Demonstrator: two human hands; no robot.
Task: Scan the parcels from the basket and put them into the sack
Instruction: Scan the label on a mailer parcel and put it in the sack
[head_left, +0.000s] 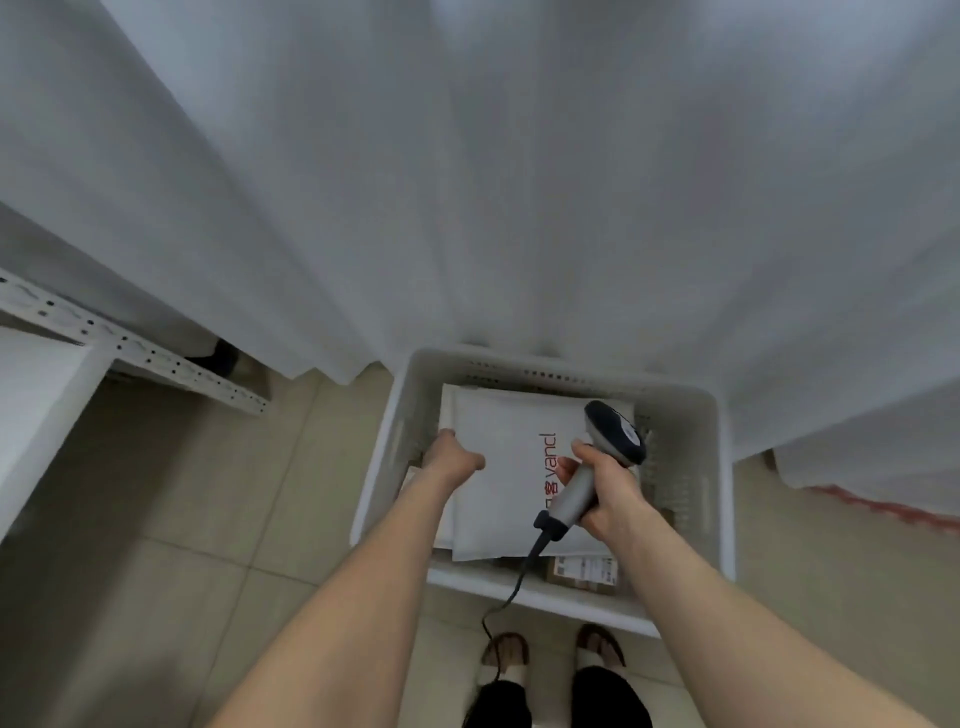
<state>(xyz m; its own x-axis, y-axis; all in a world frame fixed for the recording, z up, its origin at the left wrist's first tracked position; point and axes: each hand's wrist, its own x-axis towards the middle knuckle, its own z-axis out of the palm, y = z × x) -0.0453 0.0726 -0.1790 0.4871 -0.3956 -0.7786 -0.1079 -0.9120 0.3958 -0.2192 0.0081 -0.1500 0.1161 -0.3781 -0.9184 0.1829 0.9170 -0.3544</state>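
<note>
I am looking down at the white basket (582, 605), which sits on the tiled floor (208, 519) just in front of my feet (506, 649). Its far edge is right up against a long white curtain (519, 182).

On top inside the basket lies a flat white parcel (509, 467) with red letters on it. It fills most of the basket, and another white parcel (445, 410) peeks out from under it at the far left corner. A small brown box (584, 571) with a paper label sits at the near edge of the basket, partly under the white parcel.

My left hand (451, 457) grips the top parcel by its left edge, close to the left wall of the basket — my thumb lies on top, and my fingers curl at the edge.

My right hand (605, 488) is wrapped around the grey handle of the scanner (613, 434). Its dark head is over the right side of the parcel. Its black cord (524, 566) hangs down over the near edge of the basket to the floor.

A white metal shelf (130, 348) stands at the left. At the right lies a white cloth (857, 467) with a red line along it — I cannot tell if that is the sack.
</note>
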